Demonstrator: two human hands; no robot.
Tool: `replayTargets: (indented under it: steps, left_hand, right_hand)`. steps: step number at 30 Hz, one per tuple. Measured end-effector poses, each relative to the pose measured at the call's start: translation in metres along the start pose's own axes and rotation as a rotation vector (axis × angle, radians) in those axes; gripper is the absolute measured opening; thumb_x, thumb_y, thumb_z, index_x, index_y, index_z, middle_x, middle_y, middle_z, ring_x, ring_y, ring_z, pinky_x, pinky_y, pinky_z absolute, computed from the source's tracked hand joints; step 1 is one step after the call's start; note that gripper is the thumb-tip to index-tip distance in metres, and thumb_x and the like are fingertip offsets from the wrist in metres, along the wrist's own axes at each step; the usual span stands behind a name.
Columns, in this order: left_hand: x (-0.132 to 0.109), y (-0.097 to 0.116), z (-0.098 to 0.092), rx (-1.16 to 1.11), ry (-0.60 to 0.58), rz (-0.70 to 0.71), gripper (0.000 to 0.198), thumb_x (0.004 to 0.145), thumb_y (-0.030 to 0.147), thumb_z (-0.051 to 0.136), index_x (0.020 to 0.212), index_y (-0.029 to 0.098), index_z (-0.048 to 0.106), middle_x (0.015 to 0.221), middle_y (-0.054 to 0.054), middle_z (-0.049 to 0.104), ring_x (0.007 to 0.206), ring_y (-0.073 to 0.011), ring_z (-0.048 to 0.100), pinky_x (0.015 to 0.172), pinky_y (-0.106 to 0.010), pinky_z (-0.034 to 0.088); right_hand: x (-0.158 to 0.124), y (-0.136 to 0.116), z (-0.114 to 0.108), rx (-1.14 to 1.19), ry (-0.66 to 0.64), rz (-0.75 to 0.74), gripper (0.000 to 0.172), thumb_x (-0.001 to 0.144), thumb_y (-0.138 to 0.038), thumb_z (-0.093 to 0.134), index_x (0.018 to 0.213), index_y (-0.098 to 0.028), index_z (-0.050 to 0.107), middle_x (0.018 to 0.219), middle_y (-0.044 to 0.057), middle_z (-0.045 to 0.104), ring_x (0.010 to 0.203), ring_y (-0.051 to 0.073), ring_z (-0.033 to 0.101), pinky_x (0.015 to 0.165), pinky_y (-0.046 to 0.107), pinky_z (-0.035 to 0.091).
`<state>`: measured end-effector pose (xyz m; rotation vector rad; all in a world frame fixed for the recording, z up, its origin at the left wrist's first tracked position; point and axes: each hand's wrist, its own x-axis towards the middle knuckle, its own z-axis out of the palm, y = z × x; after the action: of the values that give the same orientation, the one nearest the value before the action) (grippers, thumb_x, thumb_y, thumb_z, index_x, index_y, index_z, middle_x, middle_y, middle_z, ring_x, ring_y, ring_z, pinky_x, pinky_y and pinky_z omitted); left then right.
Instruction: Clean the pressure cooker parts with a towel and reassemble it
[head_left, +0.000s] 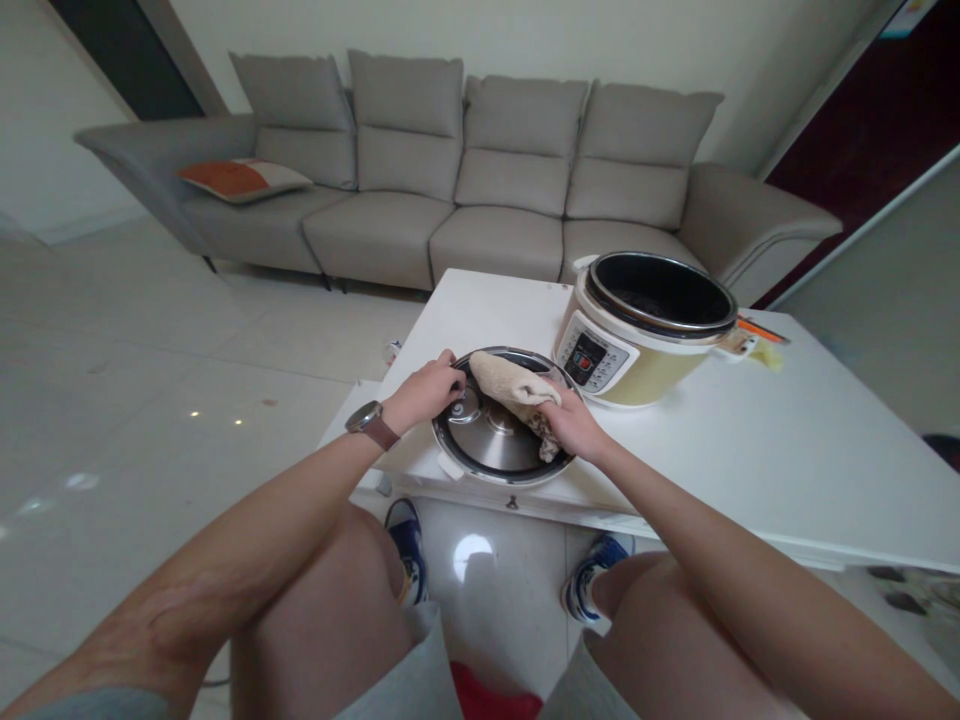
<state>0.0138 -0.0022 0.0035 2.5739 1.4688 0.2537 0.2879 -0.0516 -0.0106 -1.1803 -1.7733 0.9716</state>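
An electric pressure cooker lid [496, 452] lies with its metal inner side up near the front edge of the white table. My left hand [433, 388], with a watch on the wrist, has its fingers curled over the lid's left rim. My right hand [574, 422] is closed on a beige cloth [504, 380]. The cloth is bunched over the lid's upper right part, and its patterned end hangs down beside my palm. It hides some of the lid's inner side. Behind and to the right stands the electric pressure cooker [637, 345], open at the top with a dark pot inside.
Orange-handled and yellow items [761, 335] lie behind the cooker's right side on the white table [795, 450]. Across the far side runs a grey sofa [495, 235] with an orange and white cushion [244, 180]. My legs are at the table's front edge.
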Motion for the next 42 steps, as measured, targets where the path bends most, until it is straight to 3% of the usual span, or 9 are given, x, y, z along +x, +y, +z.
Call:
replayTargets:
  steps: [10,13,16,19,25,31,34,40,42]
  left_hand:
    - [0.001,-0.003,0.004,-0.131,0.029,-0.007,0.018,0.088,0.027,0.06,0.094,0.021,0.076,0.114,-0.01,0.054,0.092,-0.0244,0.064,0.09,-0.039,0.051]
    - [0.003,-0.008,0.0,-0.305,0.071,-0.014,0.028,0.089,0.03,0.055,0.111,0.022,0.071,0.115,-0.009,0.06,0.101,-0.0256,0.064,0.098,-0.04,0.049]
    - [0.006,-0.016,0.001,-0.544,0.135,-0.136,0.037,0.09,0.032,0.051,0.123,0.022,0.061,0.111,-0.008,0.067,0.1,-0.0243,0.065,0.093,-0.038,0.05]
    - [0.009,-0.023,0.008,-0.709,0.152,-0.301,0.03,0.085,0.036,0.051,0.107,0.019,0.064,0.095,-0.006,0.07,0.086,-0.0223,0.063,0.081,-0.034,0.05]
    - [0.012,-0.023,0.02,-0.89,0.135,-0.332,0.028,0.076,0.041,0.055,0.085,0.017,0.066,0.085,-0.005,0.068,0.083,-0.0218,0.06,0.073,-0.031,0.047]
    - [0.01,-0.024,0.02,-0.933,0.134,-0.316,0.028,0.076,0.042,0.059,0.084,0.017,0.068,0.085,-0.005,0.071,0.084,-0.0222,0.062,0.075,-0.031,0.048]
    - [0.011,-0.024,0.02,-0.908,0.144,-0.317,0.028,0.077,0.042,0.059,0.083,0.017,0.069,0.084,-0.005,0.071,0.084,-0.022,0.063,0.078,-0.032,0.048]
    - [0.012,-0.02,0.017,-0.891,0.177,-0.332,0.027,0.076,0.039,0.059,0.083,0.016,0.07,0.082,-0.005,0.071,0.085,-0.0227,0.062,0.079,-0.033,0.048]
    - [0.013,-0.019,0.016,-0.906,0.173,-0.345,0.026,0.076,0.039,0.059,0.083,0.016,0.07,0.08,-0.005,0.07,0.083,-0.0227,0.062,0.077,-0.032,0.048]
  right_hand:
    - [-0.001,-0.002,0.0,-0.026,-0.009,0.003,0.039,0.089,-0.028,0.051,0.122,-0.022,0.071,0.125,0.003,0.074,0.124,0.026,0.061,0.114,0.044,0.042]
    - [-0.002,-0.006,0.0,-0.055,-0.02,0.002,0.039,0.09,-0.027,0.05,0.123,-0.022,0.071,0.126,0.002,0.074,0.122,0.026,0.063,0.114,0.044,0.043]
    - [-0.005,-0.011,0.003,-0.127,-0.066,-0.007,0.042,0.091,-0.024,0.049,0.128,-0.023,0.07,0.126,0.003,0.074,0.119,0.025,0.065,0.11,0.044,0.046]
    - [-0.011,-0.018,0.013,-0.267,-0.172,-0.07,0.051,0.09,-0.019,0.05,0.139,-0.022,0.064,0.135,0.007,0.071,0.124,0.026,0.065,0.11,0.045,0.046]
    - [-0.019,-0.031,0.027,-0.515,-0.491,-0.261,0.062,0.084,-0.013,0.059,0.145,-0.024,0.06,0.152,0.011,0.058,0.146,0.032,0.048,0.117,0.056,0.037]
    - [-0.011,-0.041,-0.002,-0.153,-0.664,-0.13,0.033,0.094,-0.026,0.054,0.119,-0.023,0.075,0.121,0.005,0.077,0.111,0.024,0.071,0.103,0.039,0.051]
    - [-0.007,-0.038,-0.026,0.01,-0.485,0.01,0.03,0.09,-0.031,0.057,0.109,-0.022,0.078,0.11,0.003,0.079,0.105,0.025,0.071,0.102,0.04,0.053]
    - [-0.003,-0.033,-0.061,0.058,0.395,0.059,0.034,0.084,-0.036,0.058,0.11,-0.02,0.073,0.112,0.006,0.077,0.111,0.031,0.069,0.101,0.046,0.053]
    - [-0.004,-0.038,-0.065,-0.032,0.562,-0.024,0.036,0.088,-0.038,0.055,0.113,-0.019,0.071,0.117,0.008,0.076,0.116,0.032,0.067,0.103,0.048,0.051]
